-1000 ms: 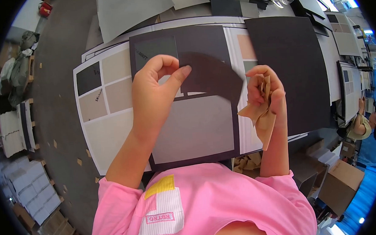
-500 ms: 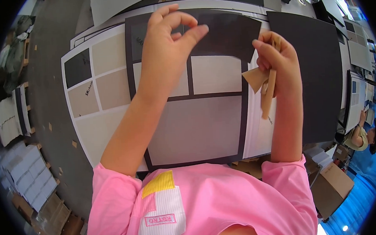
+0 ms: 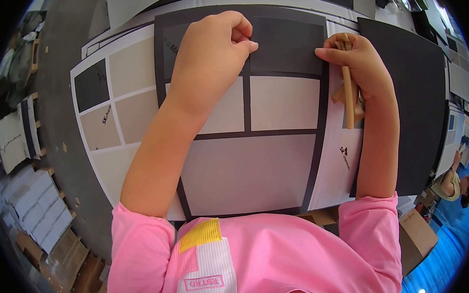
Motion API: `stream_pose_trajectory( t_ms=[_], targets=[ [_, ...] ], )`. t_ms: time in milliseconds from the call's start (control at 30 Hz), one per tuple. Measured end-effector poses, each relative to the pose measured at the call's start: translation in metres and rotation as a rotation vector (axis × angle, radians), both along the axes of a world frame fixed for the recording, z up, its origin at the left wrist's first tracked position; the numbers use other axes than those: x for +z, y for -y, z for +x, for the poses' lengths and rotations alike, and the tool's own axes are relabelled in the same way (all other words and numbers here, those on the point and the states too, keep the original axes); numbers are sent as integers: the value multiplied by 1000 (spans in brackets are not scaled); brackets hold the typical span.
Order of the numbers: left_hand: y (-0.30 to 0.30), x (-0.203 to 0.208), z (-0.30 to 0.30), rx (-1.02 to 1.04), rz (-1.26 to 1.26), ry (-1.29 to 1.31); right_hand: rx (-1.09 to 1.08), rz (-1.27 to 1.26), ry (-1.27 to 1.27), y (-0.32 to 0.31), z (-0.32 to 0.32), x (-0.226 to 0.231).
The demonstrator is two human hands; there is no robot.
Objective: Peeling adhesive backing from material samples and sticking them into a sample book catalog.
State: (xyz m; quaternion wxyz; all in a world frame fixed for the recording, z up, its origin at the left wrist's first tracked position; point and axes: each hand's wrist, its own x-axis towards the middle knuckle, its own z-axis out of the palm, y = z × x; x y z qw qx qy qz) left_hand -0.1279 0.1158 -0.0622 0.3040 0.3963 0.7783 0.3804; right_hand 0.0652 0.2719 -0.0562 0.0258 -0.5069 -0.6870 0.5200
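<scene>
A sample board with a black frame (image 3: 246, 106) lies before me, bearing pale and grey rectangular panels. In its upper right space is a dark grey sheet (image 3: 287, 48), looking flat. My left hand (image 3: 208, 57) is closed at that sheet's left edge, thumb and forefinger pinched together there; the exact grip is partly hidden. Crumpled tan paper strips (image 3: 348, 98) are held in my right hand (image 3: 365, 62) and hang below its fingers. The right thumb tip points left, touching or almost touching the board's right border beside the sheet.
Left of the framed board, a white-bordered sample board (image 3: 96, 122) shows beige and dark panels. A large black board (image 3: 407, 111) lies on the right. Stacked white packs (image 3: 28, 210) stand on the floor at left. A cardboard box (image 3: 417, 237) and another person (image 3: 451, 183) are at right.
The dark grey sheet, tilted and curved before, now looks flat within the frame. My right hand moved slightly right with the tan strips. My left fingers drew in closer together and came lower.
</scene>
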Motion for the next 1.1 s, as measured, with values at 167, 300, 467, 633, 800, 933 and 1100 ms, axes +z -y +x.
stream_pose_trajectory(
  t_ms=[167,300,467,633,800,933,1100],
  targets=[
    [0,-3,0,-16,8,-25,48,39,33,-2,-1,0],
    [1,-1,-1,-12,13,-23,35,32,40,0,-3,3],
    [0,-1,2,-5,13,-15,45,47,51,0,-2,2],
    [0,-1,1,-10,9,-22,45,53,51,0,-2,1],
    [0,-1,0,-17,4,-21,54,45,67,0,-4,3],
    [0,-2,0,-19,-5,-32,64,51,23,-1,-1,1],
    [3,-7,-8,-14,82,158,26,-39,-75,-3,6,-2]
  ],
)
